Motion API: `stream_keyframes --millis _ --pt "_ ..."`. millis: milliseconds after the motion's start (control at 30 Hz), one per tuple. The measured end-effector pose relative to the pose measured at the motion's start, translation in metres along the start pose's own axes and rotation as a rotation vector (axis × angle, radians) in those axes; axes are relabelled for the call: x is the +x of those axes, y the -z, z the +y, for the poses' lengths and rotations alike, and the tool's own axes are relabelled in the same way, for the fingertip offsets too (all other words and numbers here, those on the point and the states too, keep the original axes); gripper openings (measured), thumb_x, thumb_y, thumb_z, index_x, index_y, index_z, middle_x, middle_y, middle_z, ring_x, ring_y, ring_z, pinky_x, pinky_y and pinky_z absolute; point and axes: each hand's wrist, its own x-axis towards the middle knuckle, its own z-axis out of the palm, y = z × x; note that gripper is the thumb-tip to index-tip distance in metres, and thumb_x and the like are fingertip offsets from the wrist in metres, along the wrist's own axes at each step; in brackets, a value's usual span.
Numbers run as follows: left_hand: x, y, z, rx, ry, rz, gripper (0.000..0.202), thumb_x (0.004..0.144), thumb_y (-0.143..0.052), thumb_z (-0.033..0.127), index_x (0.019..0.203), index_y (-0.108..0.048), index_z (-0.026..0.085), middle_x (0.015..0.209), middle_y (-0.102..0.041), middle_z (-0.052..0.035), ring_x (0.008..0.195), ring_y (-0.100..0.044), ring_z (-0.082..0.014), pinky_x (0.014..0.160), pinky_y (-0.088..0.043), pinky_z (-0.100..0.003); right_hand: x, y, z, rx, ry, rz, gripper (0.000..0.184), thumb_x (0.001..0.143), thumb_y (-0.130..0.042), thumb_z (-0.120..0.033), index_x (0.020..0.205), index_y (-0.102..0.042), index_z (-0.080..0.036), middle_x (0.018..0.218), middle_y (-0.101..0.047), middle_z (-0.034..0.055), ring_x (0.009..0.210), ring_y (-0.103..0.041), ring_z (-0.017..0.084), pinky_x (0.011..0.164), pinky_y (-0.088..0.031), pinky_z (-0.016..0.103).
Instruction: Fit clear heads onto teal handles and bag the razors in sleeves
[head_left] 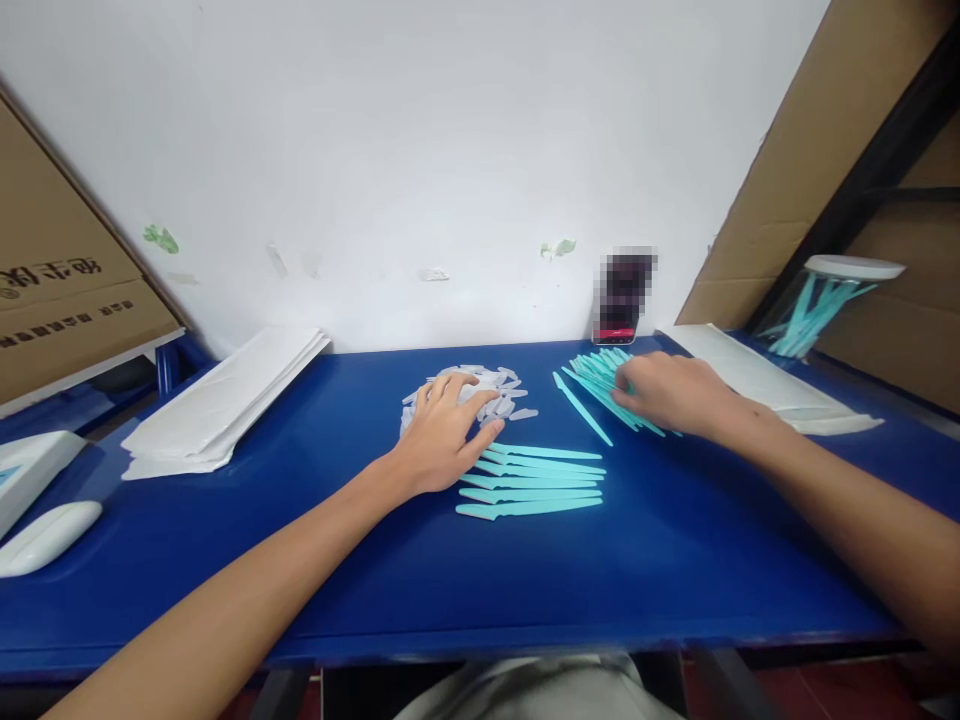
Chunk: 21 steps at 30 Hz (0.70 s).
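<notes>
My left hand [442, 430] rests over a pile of small translucent blade caps [512, 400], its fingers spread and its thumb apart. Just beneath it, several teal eyebrow razors [547, 482] lie side by side in a row, handles to the right; the hand covers some of their left ends. At the right, my right hand [664, 390] is closed, its fingertips down on a heap of teal eyebrow razors [596, 375] and pinching there. The fingers partly hide what they grip. One loose razor [583, 408] lies slanted at the heap's left side.
On the blue table [337, 580], white sheets [225, 405] lie left and a white packet [787, 385] right. A lidded clear jar [814, 310] holds teal razors. A phone [624, 300] leans on the wall. A white mouse-shaped object [51, 538] sits far left.
</notes>
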Motion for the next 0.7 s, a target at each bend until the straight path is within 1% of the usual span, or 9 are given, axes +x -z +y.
stream_keyframes --millis 133,233,300,367,467,567,700 --pt "0.0 0.001 -0.007 0.014 0.009 0.01 0.047 0.103 -0.034 0.052 0.135 -0.058 0.026 0.138 -0.048 -0.0122 0.127 -0.042 -0.0336 0.103 -0.037 -0.058 -0.001 0.004 -0.007 -0.121 -0.027 -0.028 0.032 0.092 -0.047 -0.037 0.091 -0.073 -0.017 0.093 -0.074 0.0154 0.082 -0.069 0.03 0.061 -0.04 0.033" --pt "0.001 0.003 -0.012 0.028 0.012 0.024 0.046 0.104 -0.034 0.049 0.134 -0.059 0.024 0.137 -0.05 -0.0127 0.123 -0.045 -0.0321 0.099 -0.04 -0.054 -0.004 0.007 -0.017 -0.139 0.016 0.027 0.035 0.095 -0.043 -0.039 0.092 -0.071 -0.018 0.093 -0.074 0.0149 0.083 -0.069 0.03 0.059 -0.035 0.032" --pt "0.002 0.004 -0.014 0.032 0.012 0.036 0.045 0.104 -0.034 0.047 0.132 -0.06 0.023 0.135 -0.051 -0.0125 0.121 -0.047 -0.0309 0.098 -0.041 -0.052 -0.008 0.007 -0.026 -0.1 0.072 0.078 0.035 0.096 -0.042 -0.04 0.093 -0.07 -0.019 0.092 -0.074 0.0127 0.081 -0.069 0.028 0.057 -0.032 0.032" --pt "0.002 0.005 -0.015 0.033 0.008 0.04 0.044 0.104 -0.035 0.046 0.13 -0.061 0.022 0.134 -0.053 -0.0121 0.12 -0.048 -0.0302 0.097 -0.041 -0.051 -0.014 0.006 -0.037 -0.023 0.164 0.111 0.032 0.096 -0.043 -0.04 0.093 -0.069 -0.021 0.088 -0.074 0.0089 0.078 -0.067 0.026 0.056 -0.03 0.031" --pt "0.003 0.005 -0.014 0.034 -0.013 0.049 0.042 0.104 -0.036 0.043 0.129 -0.061 0.022 0.133 -0.054 -0.0116 0.12 -0.048 -0.0294 0.098 -0.04 -0.05 -0.024 0.003 -0.055 0.09 0.318 0.115 0.03 0.097 -0.043 -0.039 0.093 -0.067 -0.022 0.083 -0.073 0.0048 0.07 -0.064 0.021 0.056 -0.029 0.03" --pt "0.002 0.005 -0.011 0.031 -0.045 0.051 0.04 0.104 -0.037 0.041 0.129 -0.06 0.021 0.133 -0.055 -0.012 0.121 -0.048 -0.0288 0.1 -0.039 -0.049 -0.03 -0.001 -0.068 0.14 0.39 0.124 0.03 0.098 -0.042 -0.037 0.097 -0.068 -0.021 0.087 -0.074 0.0052 0.069 -0.064 0.019 0.056 -0.03 0.03" --pt "0.001 0.006 -0.009 0.002 -0.107 0.027 0.04 0.105 -0.036 0.039 0.128 -0.061 0.019 0.132 -0.055 -0.013 0.122 -0.048 -0.0283 0.102 -0.038 -0.049 -0.033 -0.006 -0.077 0.169 0.445 0.117 0.031 0.099 -0.043 -0.035 0.099 -0.071 -0.02 0.093 -0.074 0.0059 0.074 -0.066 0.02 0.057 -0.032 0.03"
